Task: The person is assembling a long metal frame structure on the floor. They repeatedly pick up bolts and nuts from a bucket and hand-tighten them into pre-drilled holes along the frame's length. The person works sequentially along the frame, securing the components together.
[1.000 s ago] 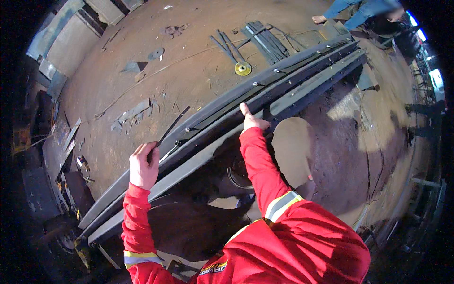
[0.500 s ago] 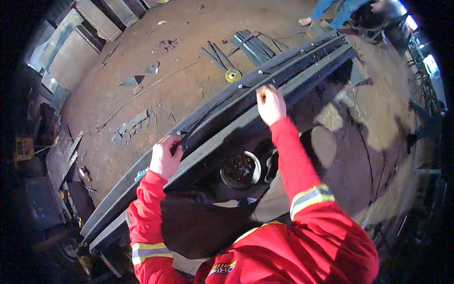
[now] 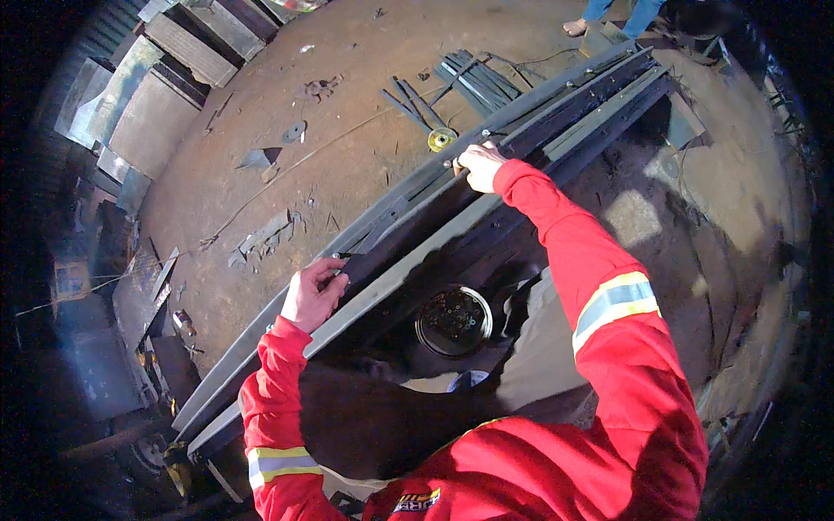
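A long dark metal beam [image 3: 417, 257] with parallel ridges runs diagonally in front of me, from lower left to upper right. Several small bolts stick up along its far flange. My left hand [image 3: 311, 293] rests over the beam's left half, fingers pinched together at the far flange. Whatever sits between those fingertips is too small to make out. Further up, my right hand [image 3: 480, 166] reaches across the beam with curled fingers, right beside a small bolt [image 3: 447, 163] on the far flange. Its fingers hide what they grip.
A round bucket [image 3: 453, 321] holding small metal pieces stands on my side of the beam. Beyond it lie a yellow disc [image 3: 441, 139], dark metal bars [image 3: 476, 82] and scrap pieces [image 3: 265, 239]. Panels [image 3: 156, 117] lean at the far left. Another person's foot [image 3: 574, 28] shows at the top.
My right hand has moved left and away from me, from above the beam onto its far flange near a bolt. My left hand stays at about the same spot. The view has shifted slightly.
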The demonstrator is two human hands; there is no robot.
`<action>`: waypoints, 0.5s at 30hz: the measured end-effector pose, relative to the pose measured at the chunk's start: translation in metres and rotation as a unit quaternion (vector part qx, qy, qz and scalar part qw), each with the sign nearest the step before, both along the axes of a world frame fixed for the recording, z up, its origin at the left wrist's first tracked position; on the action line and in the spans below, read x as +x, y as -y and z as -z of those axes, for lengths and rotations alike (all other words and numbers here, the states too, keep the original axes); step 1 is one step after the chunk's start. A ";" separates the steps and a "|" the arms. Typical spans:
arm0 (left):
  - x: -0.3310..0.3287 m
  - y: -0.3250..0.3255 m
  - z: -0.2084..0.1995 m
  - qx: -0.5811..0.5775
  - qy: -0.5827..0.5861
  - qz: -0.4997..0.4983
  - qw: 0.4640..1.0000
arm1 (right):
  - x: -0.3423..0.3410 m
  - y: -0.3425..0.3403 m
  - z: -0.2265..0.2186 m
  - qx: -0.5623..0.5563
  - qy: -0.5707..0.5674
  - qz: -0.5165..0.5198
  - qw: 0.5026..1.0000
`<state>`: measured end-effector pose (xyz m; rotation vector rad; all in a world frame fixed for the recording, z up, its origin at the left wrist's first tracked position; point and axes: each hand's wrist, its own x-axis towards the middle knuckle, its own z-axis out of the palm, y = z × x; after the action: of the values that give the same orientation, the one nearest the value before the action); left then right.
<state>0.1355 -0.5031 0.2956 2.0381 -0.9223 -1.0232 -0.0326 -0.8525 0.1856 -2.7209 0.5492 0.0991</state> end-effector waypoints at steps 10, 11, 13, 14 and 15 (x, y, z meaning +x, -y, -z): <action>-0.012 0.016 0.019 0.013 0.002 0.004 1.000 | -0.014 -0.052 -0.020 -0.050 0.254 0.162 0.952; -0.018 0.023 0.027 -0.038 0.060 0.023 0.997 | -0.017 -0.077 -0.029 -0.007 0.328 0.249 0.911; -0.034 0.031 0.045 -0.136 0.171 0.053 0.974 | -0.018 -0.134 -0.025 0.355 0.339 0.344 0.800; -0.047 0.041 0.038 -0.077 0.144 0.038 0.986 | -0.022 -0.150 -0.043 0.577 0.241 0.375 0.684; -0.051 0.047 0.044 -0.098 0.148 0.038 0.983 | -0.022 -0.166 -0.057 0.622 0.251 0.351 0.653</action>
<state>0.0840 -0.5502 0.2517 2.0324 -1.2111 -0.6462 -0.0548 -0.6865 0.2421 -0.9884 0.8606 -0.3487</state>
